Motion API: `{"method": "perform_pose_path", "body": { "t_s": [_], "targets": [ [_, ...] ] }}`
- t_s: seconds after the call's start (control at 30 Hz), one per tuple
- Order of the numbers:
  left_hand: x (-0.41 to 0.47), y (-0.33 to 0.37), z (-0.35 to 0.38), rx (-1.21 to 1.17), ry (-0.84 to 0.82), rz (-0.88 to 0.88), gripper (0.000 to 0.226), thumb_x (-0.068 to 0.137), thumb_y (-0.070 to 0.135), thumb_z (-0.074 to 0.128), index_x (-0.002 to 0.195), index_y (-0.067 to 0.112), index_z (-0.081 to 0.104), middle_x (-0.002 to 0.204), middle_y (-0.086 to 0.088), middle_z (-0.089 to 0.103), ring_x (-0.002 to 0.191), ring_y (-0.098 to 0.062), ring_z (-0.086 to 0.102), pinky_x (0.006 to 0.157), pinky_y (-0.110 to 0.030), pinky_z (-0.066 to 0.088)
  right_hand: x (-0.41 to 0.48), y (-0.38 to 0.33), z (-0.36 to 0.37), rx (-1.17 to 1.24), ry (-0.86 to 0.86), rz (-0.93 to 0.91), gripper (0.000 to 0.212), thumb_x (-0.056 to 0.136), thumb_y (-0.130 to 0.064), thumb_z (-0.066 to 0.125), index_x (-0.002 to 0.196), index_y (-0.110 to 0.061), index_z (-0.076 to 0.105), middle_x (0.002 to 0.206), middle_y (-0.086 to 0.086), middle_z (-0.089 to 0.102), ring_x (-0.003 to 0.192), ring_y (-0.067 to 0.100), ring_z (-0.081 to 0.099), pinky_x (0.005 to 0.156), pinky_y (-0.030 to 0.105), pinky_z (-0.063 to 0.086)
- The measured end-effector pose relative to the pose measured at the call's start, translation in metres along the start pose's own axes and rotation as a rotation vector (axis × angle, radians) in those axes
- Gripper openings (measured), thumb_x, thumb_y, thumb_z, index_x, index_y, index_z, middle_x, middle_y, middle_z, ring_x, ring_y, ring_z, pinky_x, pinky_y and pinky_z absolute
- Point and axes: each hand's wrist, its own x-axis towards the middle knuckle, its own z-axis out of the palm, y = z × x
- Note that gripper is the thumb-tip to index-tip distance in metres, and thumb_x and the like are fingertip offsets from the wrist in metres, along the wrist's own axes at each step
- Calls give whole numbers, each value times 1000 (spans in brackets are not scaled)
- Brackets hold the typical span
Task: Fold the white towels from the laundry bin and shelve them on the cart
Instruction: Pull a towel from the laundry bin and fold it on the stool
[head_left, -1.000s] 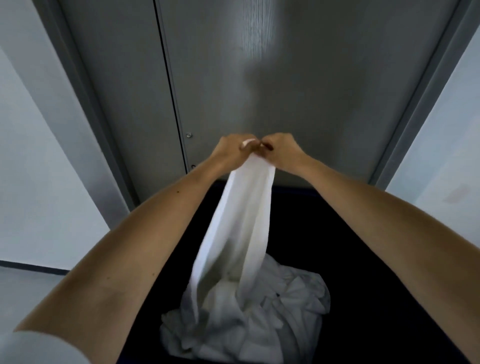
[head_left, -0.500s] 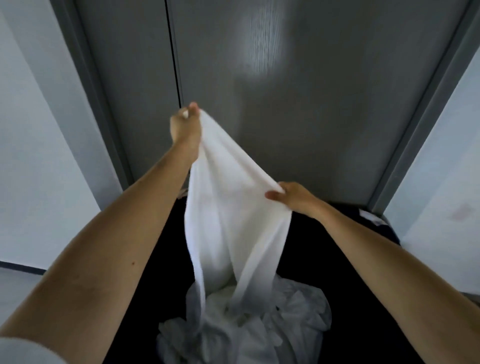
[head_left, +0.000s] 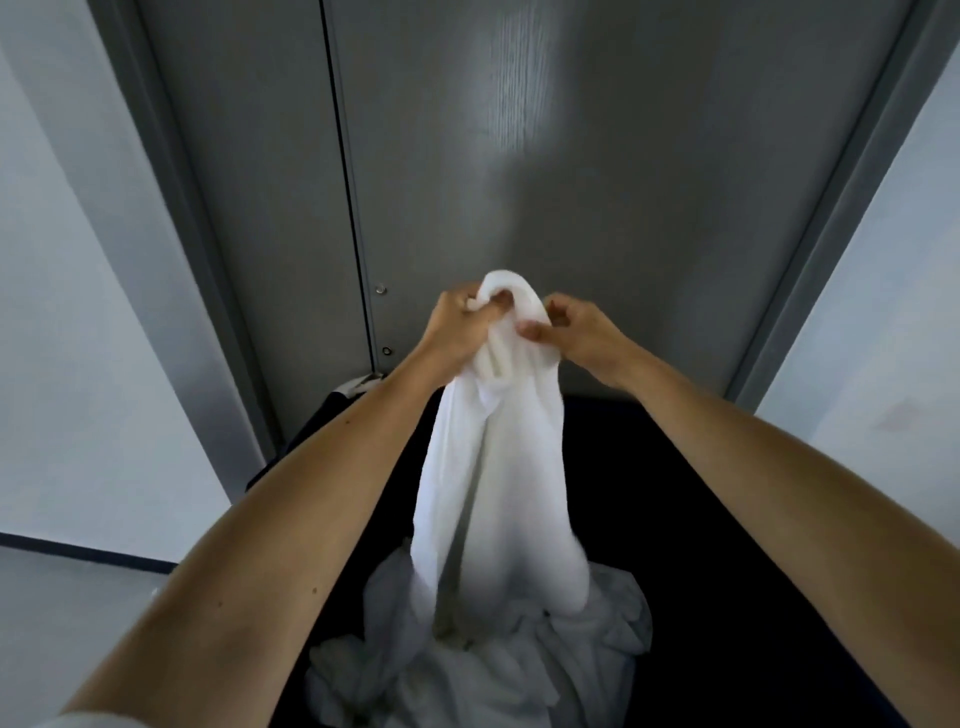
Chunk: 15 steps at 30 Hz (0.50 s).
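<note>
A white towel (head_left: 493, 467) hangs from both my hands above the dark laundry bin (head_left: 727, 571). My left hand (head_left: 462, 327) grips a bunched loop of the towel's top edge. Right beside it, my right hand (head_left: 576, 327) pinches the same edge between thumb and fingers. The towel's lower end reaches down into a crumpled heap of white towels (head_left: 493, 670) at the bottom of the bin. The cart is out of view.
Grey double doors (head_left: 519, 182) with a dark vertical seam stand straight ahead, close behind the bin. Pale walls (head_left: 78, 338) flank the door frame on both sides. A dark baseboard runs along the floor at lower left.
My left hand has come down from its raised spot and my right hand has risen. Both now meet at the towel's top edge, which is bunched instead of spread.
</note>
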Motion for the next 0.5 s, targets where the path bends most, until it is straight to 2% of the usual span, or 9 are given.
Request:
{"method": "perform_pose_path", "body": {
  "t_s": [0.1, 0.17, 0.23, 0.27, 0.3, 0.37, 0.4, 0.43, 0.5],
  "targets": [
    [7, 28, -1, -279, 131, -41, 20, 91, 26, 60, 73, 20, 57, 72, 3, 56, 65, -8, 55, 61, -22, 47, -9, 29, 8, -40, -149, 185, 35, 83, -28, 70, 114, -12, 62, 108, 1, 67, 97, 14, 64, 88, 30, 51],
    [16, 40, -8, -415, 194, -55, 16, 91, 28, 60, 77, 20, 59, 80, 0, 60, 75, -14, 59, 70, -29, 51, -9, 41, 13, -69, -100, 239, 27, 88, -32, 63, 111, -16, 64, 109, 2, 67, 100, 16, 64, 94, 33, 50],
    [26, 35, -20, -241, 230, -32, 16, 89, 33, 62, 85, 17, 60, 84, -1, 62, 87, -21, 63, 73, -31, 49, -5, 39, 9, -52, 73, 234, 27, 94, -34, 54, 109, -14, 65, 105, 3, 66, 98, 17, 62, 89, 30, 49],
    [27, 28, -27, -77, 229, -13, 21, 86, 35, 65, 95, 17, 61, 92, -1, 63, 95, -23, 63, 75, -29, 47, -3, 33, 5, -74, 166, 214, 28, 96, -33, 50, 108, -13, 65, 100, 3, 65, 95, 17, 60, 82, 26, 47],
    [27, 19, -33, 76, 210, -2, 36, 82, 37, 70, 110, 19, 58, 105, -1, 63, 104, -22, 60, 81, -28, 46, -1, 26, -1, -132, 225, 177, 26, 97, -32, 47, 101, -13, 65, 94, 2, 63, 90, 16, 58, 74, 24, 44],
    [20, 3, -35, 244, 100, 32, 73, 73, 38, 78, 136, 28, 42, 127, 0, 54, 116, -15, 52, 96, -28, 42, 3, 10, -10, -270, 213, 78, 27, 97, -28, 47, 73, -18, 56, 73, -2, 54, 72, 13, 50, 57, 17, 38],
    [14, -2, -32, 286, 15, 54, 84, 71, 38, 80, 141, 32, 34, 132, 3, 50, 118, -12, 49, 100, -29, 40, 4, 1, -12, -323, 173, 32, 32, 96, -27, 49, 65, -20, 49, 66, -4, 49, 64, 11, 46, 50, 13, 34],
    [9, -4, -24, 328, -90, 75, 88, 71, 38, 80, 143, 35, 31, 134, 5, 48, 118, -10, 47, 100, -28, 40, 6, -5, -12, -351, 130, 0, 33, 95, -27, 51, 63, -21, 47, 64, -5, 46, 59, 9, 43, 45, 10, 31],
    [3, -8, -7, 459, -265, 102, 73, 76, 37, 76, 139, 31, 40, 129, 7, 53, 115, -12, 50, 91, -21, 39, 11, -12, -11, -366, 108, -53, 26, 93, -29, 55, 70, -16, 54, 67, -5, 50, 59, 5, 43, 48, 10, 33]
  ]
}}
